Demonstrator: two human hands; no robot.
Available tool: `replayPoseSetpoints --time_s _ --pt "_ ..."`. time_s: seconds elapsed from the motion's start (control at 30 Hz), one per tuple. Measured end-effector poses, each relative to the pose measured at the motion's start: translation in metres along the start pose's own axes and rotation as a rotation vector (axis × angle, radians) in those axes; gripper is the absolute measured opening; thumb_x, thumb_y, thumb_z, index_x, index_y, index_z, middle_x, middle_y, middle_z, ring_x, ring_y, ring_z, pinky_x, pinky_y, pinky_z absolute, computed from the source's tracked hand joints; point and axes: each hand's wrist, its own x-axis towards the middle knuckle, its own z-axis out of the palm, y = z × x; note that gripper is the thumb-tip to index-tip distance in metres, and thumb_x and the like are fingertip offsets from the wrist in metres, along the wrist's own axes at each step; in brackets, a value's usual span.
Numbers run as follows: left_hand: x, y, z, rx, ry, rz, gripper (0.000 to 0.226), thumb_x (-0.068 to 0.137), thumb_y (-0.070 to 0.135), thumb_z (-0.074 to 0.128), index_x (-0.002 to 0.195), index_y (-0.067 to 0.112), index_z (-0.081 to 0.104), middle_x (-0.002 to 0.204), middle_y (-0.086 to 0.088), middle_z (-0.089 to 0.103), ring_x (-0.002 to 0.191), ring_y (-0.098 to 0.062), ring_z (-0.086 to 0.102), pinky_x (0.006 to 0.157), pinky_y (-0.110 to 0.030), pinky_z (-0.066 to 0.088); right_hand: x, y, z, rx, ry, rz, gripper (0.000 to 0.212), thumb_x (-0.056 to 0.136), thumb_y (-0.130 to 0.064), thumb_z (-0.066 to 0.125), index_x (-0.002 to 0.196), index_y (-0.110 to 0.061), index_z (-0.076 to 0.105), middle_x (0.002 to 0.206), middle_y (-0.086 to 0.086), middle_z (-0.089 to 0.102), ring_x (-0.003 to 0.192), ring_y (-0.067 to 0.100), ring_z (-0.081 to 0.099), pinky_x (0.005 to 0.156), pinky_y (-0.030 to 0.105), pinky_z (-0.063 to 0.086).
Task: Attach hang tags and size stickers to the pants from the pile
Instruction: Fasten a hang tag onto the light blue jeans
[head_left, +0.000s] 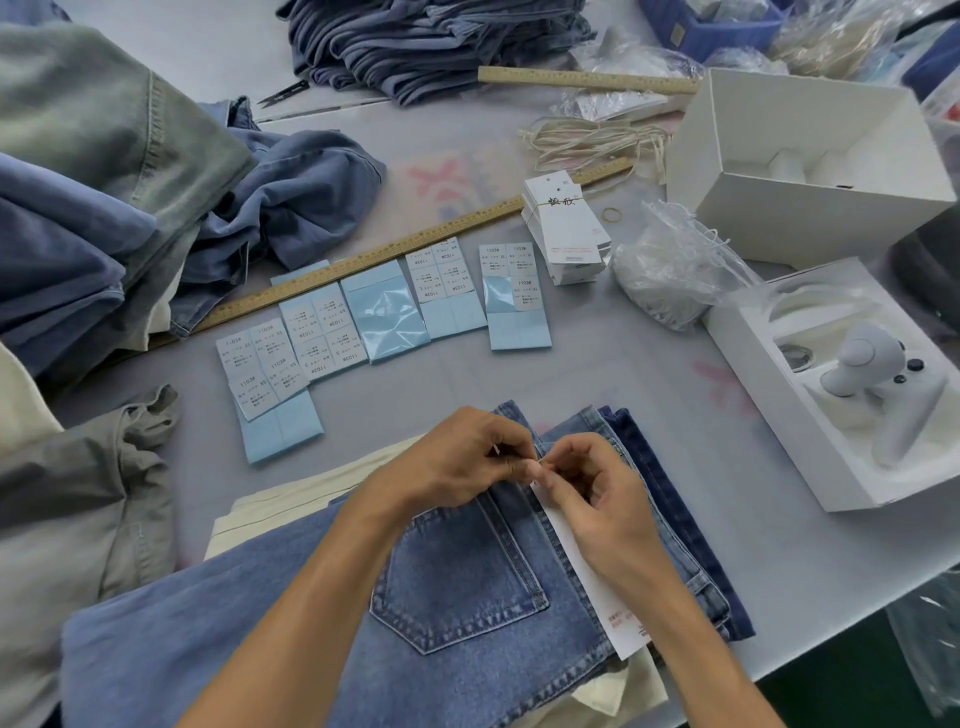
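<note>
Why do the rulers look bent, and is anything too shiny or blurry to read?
Head view: the wide-angle lens bows the long ruler and stretches the corners; light is soft and even, shadows faint; glare whitens the bare blue sticker sheet; sticker print and the fingertips of the left hand and right hand look soft.

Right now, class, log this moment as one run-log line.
step: tying tag | left hand: pinching string | right hand: pinching string | white paper hang tag: on blue denim jeans | size stickers: not yet applied

Single head-worn wide view — forward and down, close over the table (649, 415) — no second view.
</note>
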Motion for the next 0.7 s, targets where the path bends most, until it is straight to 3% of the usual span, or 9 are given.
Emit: replayPoseSetpoints --time_s 0.13,0.3,0.47,0.6,0.7 --pt "0.007 0.005 -0.003 -0.008 -0.04 0.032 0.013 0.088 0.032 0.079 0.083 0.019 0.077 0.068 0.022 0.067 0.064 0.001 0.061 0.062 -0.014 0.043 0.003 -0.003 -0.005 0.095 0.003 0.063 0.019 0.089 -0.008 0.077 0.091 -0.023 0.067 0.086 0.013 0.07 0.086 0.035 0.068 0.08 0.042 0.059" --pt "0.015 0.007 0.002 -0.047 -0.031 -0.004 0.015 0.084 0.034 0.082 0.081 0.02 0.08 0.065 0.012 0.07 0.059 -0.001 0.059 0.058 -0.019 0.043 0.002 -0.002 -0.008 0.133 0.051 0.093 0.015 0.089 0.002 0.074 0.091 -0.011 0.067 0.083 0.013 0.071 0.08 0.025 0.071 0.077 0.032 0.06" --pt "0.014 0.009 0.015 -0.144 0.231 0.032 0.011 0.081 0.026 0.087 0.081 0.018 0.078 0.073 0.01 0.073 0.067 -0.003 0.065 0.065 -0.021 0.048 0.006 -0.004 -0.009 0.216 0.154 0.136 0.012 0.088 -0.014 0.079 0.094 -0.016 0.069 0.09 0.008 0.074 0.087 0.024 0.074 0.078 0.029 0.06" --pt "0.007 0.007 0.025 -0.018 0.33 0.097 0.01 0.081 0.022 0.086 0.088 0.02 0.079 0.08 0.015 0.07 0.076 -0.004 0.064 0.069 -0.013 0.044 0.005 0.0 -0.01 0.237 0.186 0.142 0.012 0.091 -0.014 0.075 0.091 -0.024 0.07 0.091 0.006 0.074 0.086 0.023 0.073 0.075 0.029 0.059" --pt "-0.001 0.007 0.034 0.07 0.393 0.157 0.009 0.085 0.02 0.083 0.092 0.018 0.079 0.087 0.01 0.07 0.08 -0.004 0.062 0.07 -0.021 0.05 0.005 0.001 -0.01 0.23 0.19 0.135 0.012 0.091 -0.012 0.075 0.09 -0.024 0.071 0.09 0.006 0.074 0.085 0.023 0.073 0.075 0.029 0.059"
